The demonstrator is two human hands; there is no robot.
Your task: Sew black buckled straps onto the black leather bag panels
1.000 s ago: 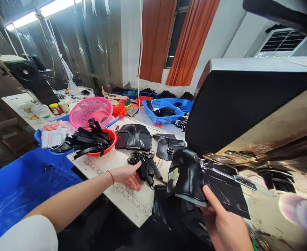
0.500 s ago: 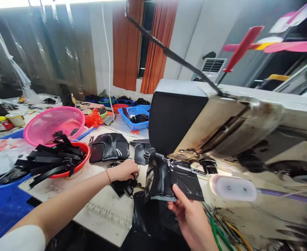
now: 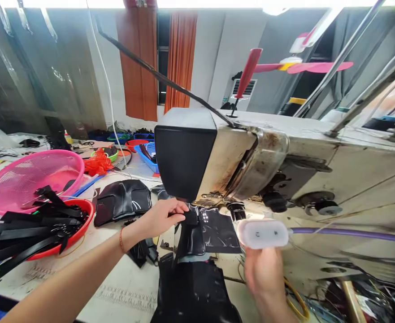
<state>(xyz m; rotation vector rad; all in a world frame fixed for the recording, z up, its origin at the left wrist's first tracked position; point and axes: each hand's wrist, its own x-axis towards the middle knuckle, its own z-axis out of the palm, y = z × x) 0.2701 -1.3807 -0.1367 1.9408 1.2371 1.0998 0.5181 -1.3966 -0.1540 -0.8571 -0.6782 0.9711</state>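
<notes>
Nearest, the right hand [image 3: 264, 276] is hanging low and blurry under the white lamp [image 3: 262, 233], so I cannot tell if its grip is open or closed. A little farther, the left hand [image 3: 163, 217] is pinching a small black strap [image 3: 189, 217], which is poking out to the right onto the black leather piece [image 3: 217, 233], right under the sewing machine [image 3: 237, 152]. The machine is hiding the needle and the strap's far end.

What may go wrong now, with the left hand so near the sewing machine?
The left hand pinches a small black piece right under the sewing machine head; its fingers might get caught there. The right hand, blurred, seems off the black leather piece, so that piece may shift.
</notes>
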